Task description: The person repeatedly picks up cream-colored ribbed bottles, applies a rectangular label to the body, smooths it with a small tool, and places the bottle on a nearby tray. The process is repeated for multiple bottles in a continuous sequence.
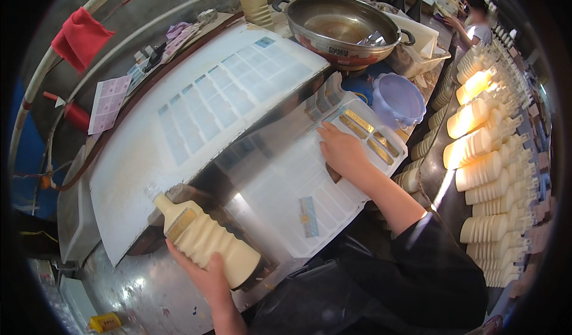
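Note:
In my left hand (pixel 208 279) is a cream-coloured, ribbed bottle (pixel 210 239), tilted with its clear neck toward the upper left. A gold label (pixel 182 223) sits on its shoulder. My right hand (pixel 345 154) rests on a pale label sheet (pixel 271 201), its fingers closed beside several gold labels (pixel 357 123). A small brown piece (pixel 332 173) shows under that palm; its kind is unclear. Lower on the same sheet lies a single blue-and-gold label (pixel 308 217).
Beyond the sheet is a white sloped board (pixel 125 180) with faint blue label prints. A large metal pan (pixel 333 22) and a lilac basin (pixel 398 98) stand behind. Rows of cream bottles (pixel 482 174) line the right. One person (pixel 478 28) works at the far right.

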Motion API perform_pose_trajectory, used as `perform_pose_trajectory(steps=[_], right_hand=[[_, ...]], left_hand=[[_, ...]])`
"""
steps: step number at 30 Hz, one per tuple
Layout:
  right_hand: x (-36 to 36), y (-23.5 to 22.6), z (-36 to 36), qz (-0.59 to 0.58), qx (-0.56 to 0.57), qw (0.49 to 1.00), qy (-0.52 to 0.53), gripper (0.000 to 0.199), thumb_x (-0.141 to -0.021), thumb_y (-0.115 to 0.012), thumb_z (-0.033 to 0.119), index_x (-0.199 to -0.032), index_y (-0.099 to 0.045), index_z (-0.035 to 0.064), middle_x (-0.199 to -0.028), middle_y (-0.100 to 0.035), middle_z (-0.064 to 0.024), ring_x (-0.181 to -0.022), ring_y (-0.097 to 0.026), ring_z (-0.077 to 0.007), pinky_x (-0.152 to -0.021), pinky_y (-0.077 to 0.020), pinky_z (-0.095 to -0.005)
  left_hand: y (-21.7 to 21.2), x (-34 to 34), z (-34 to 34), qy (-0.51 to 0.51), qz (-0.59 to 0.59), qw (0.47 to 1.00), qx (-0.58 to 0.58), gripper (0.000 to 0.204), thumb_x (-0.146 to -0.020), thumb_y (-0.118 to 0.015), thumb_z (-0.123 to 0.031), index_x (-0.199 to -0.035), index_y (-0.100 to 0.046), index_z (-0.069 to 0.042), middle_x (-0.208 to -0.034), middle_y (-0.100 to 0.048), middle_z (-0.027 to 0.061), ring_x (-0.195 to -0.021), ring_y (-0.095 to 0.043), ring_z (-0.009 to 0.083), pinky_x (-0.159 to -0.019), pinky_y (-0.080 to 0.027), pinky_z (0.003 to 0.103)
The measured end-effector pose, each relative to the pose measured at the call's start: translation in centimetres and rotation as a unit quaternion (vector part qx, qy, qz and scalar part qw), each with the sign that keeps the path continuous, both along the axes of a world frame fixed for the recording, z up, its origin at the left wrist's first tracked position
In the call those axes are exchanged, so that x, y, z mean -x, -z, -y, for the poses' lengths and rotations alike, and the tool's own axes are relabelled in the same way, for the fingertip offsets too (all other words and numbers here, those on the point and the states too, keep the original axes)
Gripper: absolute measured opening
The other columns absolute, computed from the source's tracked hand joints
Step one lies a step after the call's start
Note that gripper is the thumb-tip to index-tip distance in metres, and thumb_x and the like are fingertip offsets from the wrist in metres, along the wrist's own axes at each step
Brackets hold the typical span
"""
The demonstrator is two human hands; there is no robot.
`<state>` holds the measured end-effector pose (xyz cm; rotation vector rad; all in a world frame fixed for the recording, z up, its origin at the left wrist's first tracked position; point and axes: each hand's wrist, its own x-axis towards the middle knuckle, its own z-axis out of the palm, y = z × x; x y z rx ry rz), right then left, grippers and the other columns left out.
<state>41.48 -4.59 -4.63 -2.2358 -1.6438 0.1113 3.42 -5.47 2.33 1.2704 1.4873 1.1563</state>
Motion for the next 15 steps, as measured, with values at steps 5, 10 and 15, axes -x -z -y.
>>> perform_pose_trajectory(steps=[5,10,15], right_hand=[[2.6,-0.1,-0.9,-0.085,0.127,0.988,-0.005,0.033,-0.093,-0.046,0.005,-0.122,-0.059,-0.0019,-0.118,-0.067,-0.0272,-0.091,-0.071,-0.0412,-0.081,-0.0561,-0.0511],[5.9,-3.5,0.2,-0.142,0.159,0.976,-0.038,0.034,-0.092,-0.048,0.004,-0.124,-0.055,-0.0030,-0.085,-0.069,-0.0291,-0.082,-0.070,-0.0449,-0.075,-0.0553,-0.0521],[-0.5,1.6,-3.6,0.007,-0.021,0.999,-0.026,0.027,-0.089,-0.055,0.001,-0.115,-0.058,-0.0027,-0.098,-0.071,-0.0242,-0.091,-0.070,-0.0440,-0.079,-0.0562,-0.0506]], left_hand=[[0.9,0.4,-0.1,0.001,0.002,1.000,-0.021,0.096,-0.081,-0.058,-0.004,-0.165,-0.012,-0.004,-0.157,-0.036,0.0220,-0.142,-0.042,0.0336,-0.119,-0.033,0.043],[1.1,0.5,0.0,0.004,0.015,1.000,-0.018,0.095,-0.082,-0.059,-0.005,-0.165,-0.012,-0.004,-0.157,-0.036,0.0217,-0.141,-0.043,0.0334,-0.119,-0.033,0.043],[0.8,0.3,0.1,0.002,0.007,1.000,-0.019,0.095,-0.083,-0.060,-0.005,-0.165,-0.013,-0.005,-0.157,-0.036,0.0218,-0.141,-0.043,0.0335,-0.120,-0.033,0.043]])
